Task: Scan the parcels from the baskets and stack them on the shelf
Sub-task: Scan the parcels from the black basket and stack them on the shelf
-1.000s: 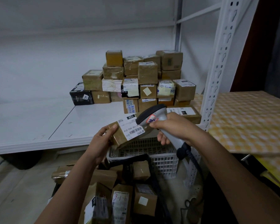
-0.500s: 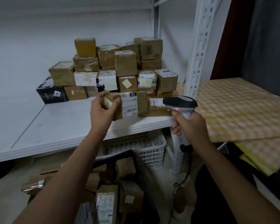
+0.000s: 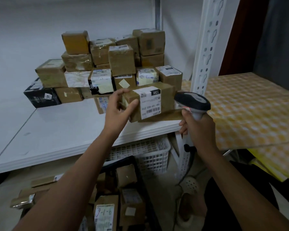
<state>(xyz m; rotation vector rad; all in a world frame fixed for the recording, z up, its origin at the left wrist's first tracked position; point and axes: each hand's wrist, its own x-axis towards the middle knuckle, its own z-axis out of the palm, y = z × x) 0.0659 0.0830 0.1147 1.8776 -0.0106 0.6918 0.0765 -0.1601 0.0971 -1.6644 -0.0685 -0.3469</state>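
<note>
- We see yellow-checked sheet (image 3: pixel 250 110) lying flat, right of the white upright post (image 3: pixel 207 44).
- Pale perforated shoe (image 3: pixel 189 186) on floor, low centre-right.
- Dark curtain (image 3: pixel 280 34) top right, w/ grey wall (image 3: pixel 32 30) behind.

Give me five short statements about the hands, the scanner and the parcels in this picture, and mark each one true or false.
1. The left hand holds a brown parcel with a white label. True.
2. The right hand is empty. False: it grips the handle of a grey barcode scanner.
3. A black box sits at the left end of the stack on the white shelf. True.
4. The held parcel is being lowered into the white basket. False: it is up at shelf level, in front of the stack; the basket is under the shelf.
5. Every stacked parcel is plain, with no labels. False: several carry white or yellowish labels.
</note>
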